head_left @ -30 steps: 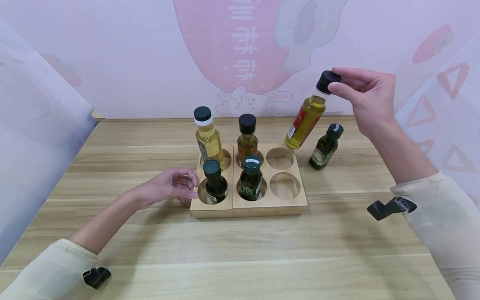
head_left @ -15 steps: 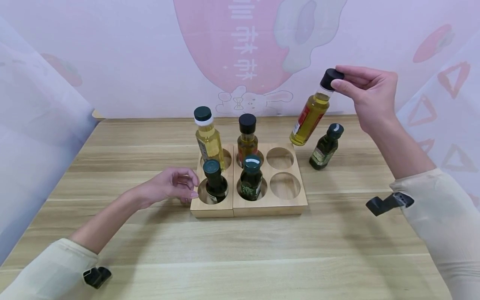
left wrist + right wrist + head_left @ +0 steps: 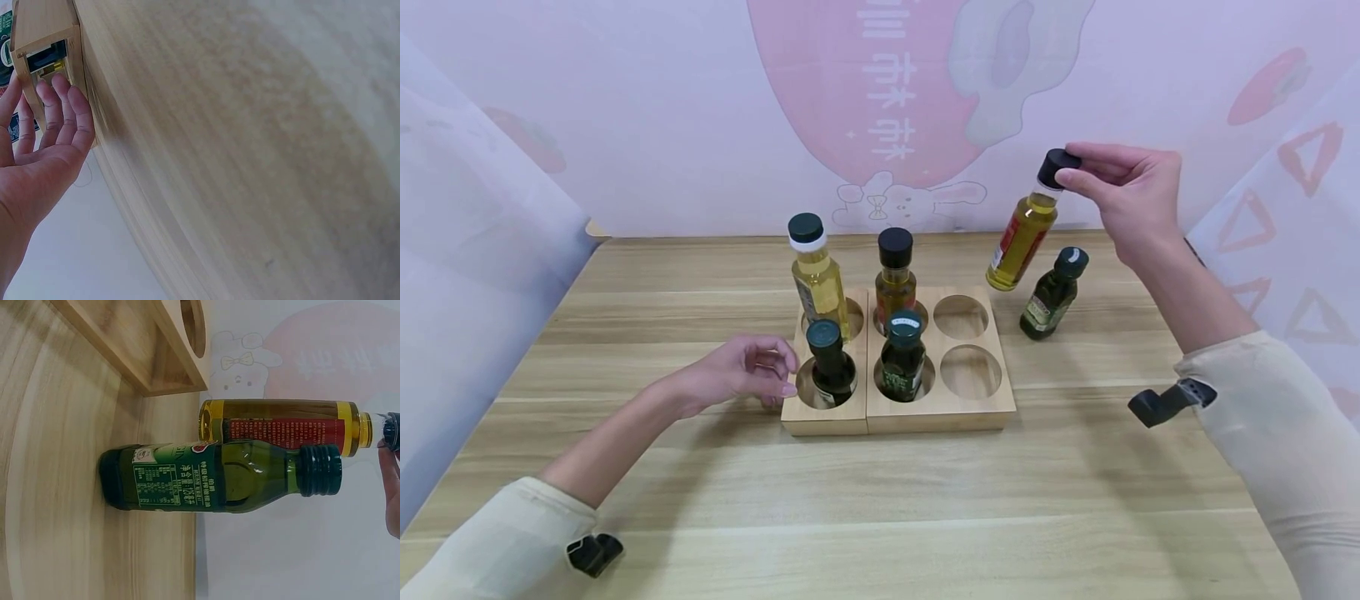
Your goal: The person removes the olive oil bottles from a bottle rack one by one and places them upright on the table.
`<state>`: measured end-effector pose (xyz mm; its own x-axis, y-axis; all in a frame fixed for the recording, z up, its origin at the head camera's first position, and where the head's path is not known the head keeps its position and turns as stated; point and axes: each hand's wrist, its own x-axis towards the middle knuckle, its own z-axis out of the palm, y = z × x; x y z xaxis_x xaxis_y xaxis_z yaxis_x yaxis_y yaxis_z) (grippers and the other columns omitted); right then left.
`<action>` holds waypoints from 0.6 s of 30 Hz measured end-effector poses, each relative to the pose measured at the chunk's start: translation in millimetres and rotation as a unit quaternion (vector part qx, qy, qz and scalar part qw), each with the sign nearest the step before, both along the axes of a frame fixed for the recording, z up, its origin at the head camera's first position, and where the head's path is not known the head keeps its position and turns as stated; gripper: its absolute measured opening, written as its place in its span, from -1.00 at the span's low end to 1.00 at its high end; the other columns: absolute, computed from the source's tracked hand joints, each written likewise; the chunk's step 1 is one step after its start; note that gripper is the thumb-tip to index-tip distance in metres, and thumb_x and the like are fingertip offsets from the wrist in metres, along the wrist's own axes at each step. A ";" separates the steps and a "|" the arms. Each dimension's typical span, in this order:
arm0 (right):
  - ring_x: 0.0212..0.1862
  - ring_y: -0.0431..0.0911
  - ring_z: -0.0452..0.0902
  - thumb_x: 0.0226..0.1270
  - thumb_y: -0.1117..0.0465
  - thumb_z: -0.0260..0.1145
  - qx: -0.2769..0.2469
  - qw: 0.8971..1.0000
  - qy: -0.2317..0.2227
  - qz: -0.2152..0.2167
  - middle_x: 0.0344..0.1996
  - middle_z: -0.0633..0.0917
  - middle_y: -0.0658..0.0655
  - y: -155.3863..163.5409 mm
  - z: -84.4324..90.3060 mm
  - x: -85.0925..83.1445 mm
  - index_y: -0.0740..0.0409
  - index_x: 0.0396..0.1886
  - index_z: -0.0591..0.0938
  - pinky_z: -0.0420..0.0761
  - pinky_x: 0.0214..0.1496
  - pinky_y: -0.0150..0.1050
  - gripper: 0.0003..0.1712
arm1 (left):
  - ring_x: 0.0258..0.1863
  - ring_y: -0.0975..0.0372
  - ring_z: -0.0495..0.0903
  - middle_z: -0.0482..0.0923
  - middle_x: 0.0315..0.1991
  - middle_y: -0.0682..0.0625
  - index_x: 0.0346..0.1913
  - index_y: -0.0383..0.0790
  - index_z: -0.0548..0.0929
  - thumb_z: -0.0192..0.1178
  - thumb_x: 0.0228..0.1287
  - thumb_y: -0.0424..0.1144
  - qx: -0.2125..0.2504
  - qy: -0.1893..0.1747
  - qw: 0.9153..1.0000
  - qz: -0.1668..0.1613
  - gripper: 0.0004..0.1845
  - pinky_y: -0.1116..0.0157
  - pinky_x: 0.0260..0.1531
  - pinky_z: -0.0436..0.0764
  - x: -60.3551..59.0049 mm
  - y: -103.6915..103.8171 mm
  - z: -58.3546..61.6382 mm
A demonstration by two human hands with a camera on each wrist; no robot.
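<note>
Right hand (image 3: 1131,200) pinching oil bottle (image 3: 1021,242) cap

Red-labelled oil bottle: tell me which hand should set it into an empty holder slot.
Right. The right hand already pinches the red-labelled oil bottle by its cap, in the air beside the empty slots. The left hand rests against the wooden holder, probably steadying it.
</note>
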<state>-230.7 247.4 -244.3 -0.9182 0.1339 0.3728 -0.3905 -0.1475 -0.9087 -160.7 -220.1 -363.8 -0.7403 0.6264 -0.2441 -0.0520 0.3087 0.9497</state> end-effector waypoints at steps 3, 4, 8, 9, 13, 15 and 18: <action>-0.25 -0.17 0.81 0.03 0.56 0.59 0.016 1.000 -0.012 -0.003 -0.36 0.84 0.10 2.1 -3.1 -2.8 0.38 -0.10 0.80 0.71 -0.01 -0.41 -0.63 | -0.36 0.15 0.60 0.56 -0.32 -0.05 -0.08 -0.46 0.51 0.41 0.30 -0.42 -0.001 0.000 1.000 0.001 -0.71 0.25 -0.34 0.71 -0.9 0.1 -0.9; -0.25 -0.17 0.81 0.04 0.56 0.59 0.021 1.000 -0.017 -0.005 -0.36 0.84 0.09 2.7 -3.9 -3.4 0.35 -0.11 0.80 0.71 -0.02 -0.41 -0.64 | -0.36 0.15 0.60 0.56 -0.32 -0.05 -0.08 -0.45 0.51 0.41 0.30 -0.42 -0.001 -0.001 1.000 0.001 -0.71 0.25 -0.34 0.71 -1.0 0.1 -1.0; -0.25 -0.20 0.80 0.05 0.54 0.60 0.039 0.999 -0.037 -0.008 -0.36 0.84 0.04 4.2 -6.9 -5.3 0.29 -0.12 0.82 0.70 -0.04 -0.45 -0.65 | -0.36 0.15 0.60 0.56 -0.33 -0.05 -0.08 -0.43 0.52 0.41 0.29 -0.43 -0.001 -0.001 1.000 0.002 -0.72 0.25 -0.34 0.71 -1.2 0.0 -1.8; -0.25 -0.20 0.80 0.05 0.53 0.59 0.042 0.998 -0.041 -0.007 -0.36 0.84 0.03 4.3 -7.8 -5.8 0.28 -0.12 0.82 0.69 -0.04 -0.45 -0.65 | -0.36 0.15 0.60 0.57 -0.33 -0.05 -0.09 -0.42 0.53 0.41 0.29 -0.43 -0.001 0.000 1.000 0.002 -0.73 0.25 -0.34 0.71 -1.1 0.2 -1.8; -0.25 -0.23 0.80 0.08 0.52 0.59 0.061 0.997 -0.050 -0.004 -0.36 0.84 0.00 4.8 -11.7 -8.5 0.24 -0.12 0.83 0.68 -0.02 -0.47 -0.66 | -0.36 0.15 0.60 0.57 -0.33 -0.05 -0.09 -0.41 0.53 0.41 0.29 -0.43 -0.001 -0.001 1.000 0.003 -0.73 0.24 -0.33 0.72 -0.8 0.1 -1.9; -0.25 -0.24 0.79 0.09 0.52 0.58 0.069 0.996 -0.055 -0.003 -0.37 0.84 -0.02 5.1 -13.4 -9.6 0.22 -0.13 0.84 0.68 -0.02 -0.48 -0.67 | -0.36 0.15 0.61 0.57 -0.33 -0.04 -0.09 -0.42 0.53 0.41 0.29 -0.42 -0.001 -0.001 1.000 0.003 -0.73 0.24 -0.33 0.72 -0.7 0.2 -1.6; -0.26 -0.26 0.79 0.10 0.51 0.58 0.085 0.994 -0.068 -0.007 -0.38 0.84 -0.04 6.1 -15.3 -10.4 0.20 -0.13 0.84 0.67 -0.03 -0.50 -0.68 | -0.36 0.15 0.60 0.57 -0.33 -0.05 -0.09 -0.43 0.52 0.41 0.29 -0.42 0.000 -0.003 1.000 0.003 -0.72 0.24 -0.33 0.71 -0.8 0.0 -1.4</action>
<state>-241.1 253.4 -259.6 -0.9603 0.0916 0.2636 -0.2631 0.0179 -0.9646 -161.4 -220.1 -365.2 -0.7426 0.6216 -0.2493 -0.0598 0.3091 0.9491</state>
